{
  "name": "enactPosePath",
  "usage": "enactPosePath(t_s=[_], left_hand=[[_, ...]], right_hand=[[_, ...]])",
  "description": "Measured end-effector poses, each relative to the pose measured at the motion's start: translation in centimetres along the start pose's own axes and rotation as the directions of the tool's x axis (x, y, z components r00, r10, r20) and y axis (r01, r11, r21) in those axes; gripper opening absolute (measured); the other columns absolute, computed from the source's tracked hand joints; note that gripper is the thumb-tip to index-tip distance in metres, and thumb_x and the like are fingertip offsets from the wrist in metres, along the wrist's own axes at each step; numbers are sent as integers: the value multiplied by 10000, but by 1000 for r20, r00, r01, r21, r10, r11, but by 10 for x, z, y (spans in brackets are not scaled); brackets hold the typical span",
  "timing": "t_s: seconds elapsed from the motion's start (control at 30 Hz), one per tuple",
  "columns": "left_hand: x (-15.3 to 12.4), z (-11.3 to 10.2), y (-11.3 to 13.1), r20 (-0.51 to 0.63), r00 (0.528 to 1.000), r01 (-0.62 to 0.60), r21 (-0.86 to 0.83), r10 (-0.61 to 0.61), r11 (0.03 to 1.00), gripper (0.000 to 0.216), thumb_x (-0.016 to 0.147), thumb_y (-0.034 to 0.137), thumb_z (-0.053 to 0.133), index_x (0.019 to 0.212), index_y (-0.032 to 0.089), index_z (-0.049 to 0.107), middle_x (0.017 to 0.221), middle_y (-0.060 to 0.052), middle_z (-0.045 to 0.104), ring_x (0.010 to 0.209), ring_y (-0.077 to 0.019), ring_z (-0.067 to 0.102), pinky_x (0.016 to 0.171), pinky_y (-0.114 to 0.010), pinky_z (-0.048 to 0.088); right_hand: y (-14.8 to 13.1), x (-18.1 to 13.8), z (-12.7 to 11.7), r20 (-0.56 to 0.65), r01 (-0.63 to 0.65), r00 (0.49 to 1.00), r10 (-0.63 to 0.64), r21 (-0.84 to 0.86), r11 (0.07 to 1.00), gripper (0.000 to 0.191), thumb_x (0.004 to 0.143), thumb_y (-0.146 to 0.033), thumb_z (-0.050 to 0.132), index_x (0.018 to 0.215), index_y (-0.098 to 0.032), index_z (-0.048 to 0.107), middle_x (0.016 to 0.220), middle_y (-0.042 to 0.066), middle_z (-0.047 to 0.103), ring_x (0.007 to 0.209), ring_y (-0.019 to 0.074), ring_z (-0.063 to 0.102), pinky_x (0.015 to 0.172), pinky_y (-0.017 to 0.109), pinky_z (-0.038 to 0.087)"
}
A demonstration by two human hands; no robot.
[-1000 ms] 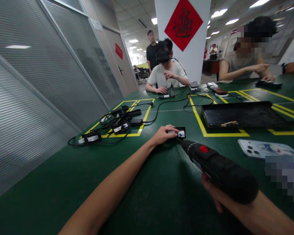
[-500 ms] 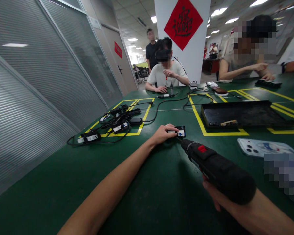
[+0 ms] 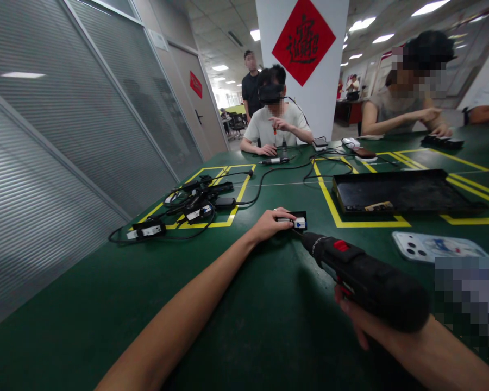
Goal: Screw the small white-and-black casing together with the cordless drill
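Black housing [image 3: 300, 221] with a white insert is held against the green table [image 3: 244, 336] in the left hand's [image 3: 274, 223] grasp, between the black cables [image 3: 204, 200] and the black tray [image 3: 415, 190]. The power drill [image 3: 367, 277] is gripped from below by the right hand [image 3: 352, 315], its bit [image 3: 297, 232] aimed at the housing's near side; whether contact is made cannot be told. The left fingers could be nicked if the bit slipped, and the housing could be twisted loose if too lightly held

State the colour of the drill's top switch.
The switch is red, best seen in the head view.
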State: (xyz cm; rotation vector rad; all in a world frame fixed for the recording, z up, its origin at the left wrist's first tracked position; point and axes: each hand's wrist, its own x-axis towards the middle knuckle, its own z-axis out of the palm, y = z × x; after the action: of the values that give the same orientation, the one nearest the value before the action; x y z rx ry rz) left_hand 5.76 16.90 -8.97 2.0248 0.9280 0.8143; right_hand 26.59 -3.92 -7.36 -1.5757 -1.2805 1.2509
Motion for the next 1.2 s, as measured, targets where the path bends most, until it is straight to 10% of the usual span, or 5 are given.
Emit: enactPosePath(t_s=[1.2], left_hand=[[-1,-1,0,-4,1000,0,7,0,1000,291,745,325,631,990,182,695,1088,-72,590,1058,-194,527,980,-335,361]], right_hand=[[-44,-9,-18,182,48,983,-36,-65,997,84,727,-200,600,667,-227,547,390,-81,503,317,114,532,358,227,427]])
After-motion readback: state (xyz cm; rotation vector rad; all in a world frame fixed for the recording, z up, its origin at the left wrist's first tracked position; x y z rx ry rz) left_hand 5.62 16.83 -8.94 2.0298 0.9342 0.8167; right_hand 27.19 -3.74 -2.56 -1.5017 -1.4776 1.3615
